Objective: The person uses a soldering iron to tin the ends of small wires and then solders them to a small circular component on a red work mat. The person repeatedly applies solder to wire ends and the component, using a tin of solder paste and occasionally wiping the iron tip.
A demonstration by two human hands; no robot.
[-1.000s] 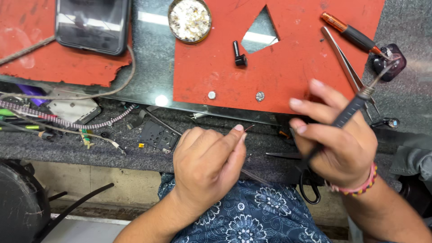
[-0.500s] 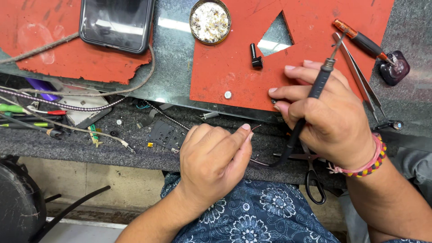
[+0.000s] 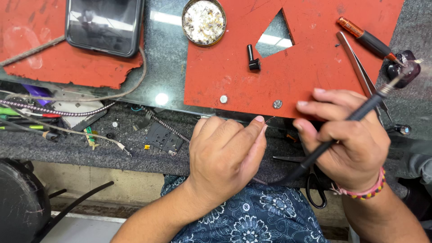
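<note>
**Both hands closed on fine work at the bench edge**

Right now the left hand is sitting at the front edge of the bench, fingers curled in, thumb & forefinger pinching a thin bare wire end that is poking up just past the fingertips. Grip is closed on the wire; rest of the wire is hidden under the hand.

Right hand, w/ a pink beaded bracelet at the wrist, is wrapping around a slim black pen-shaped tool, held tilted, lower end pointing down-left toward the person's lap, upper end blurring out near a dark round holder. Tip itself can't be made out. Closed grip on the tool.

Hands are lying near each other, not touching.

Behind them a red rubber mat with a triangular cut-out is covering the glass top. On it: small black L-shaped part, two small silver screws, steel tweezers, orange-handled screwdriver. Round tin of whitish scraps is sitting at the mat's upper-left edge. Black smartphone is lying far left, well apart, partly on a second red mat. Black-handled scissors are lying under the right hand.
</note>
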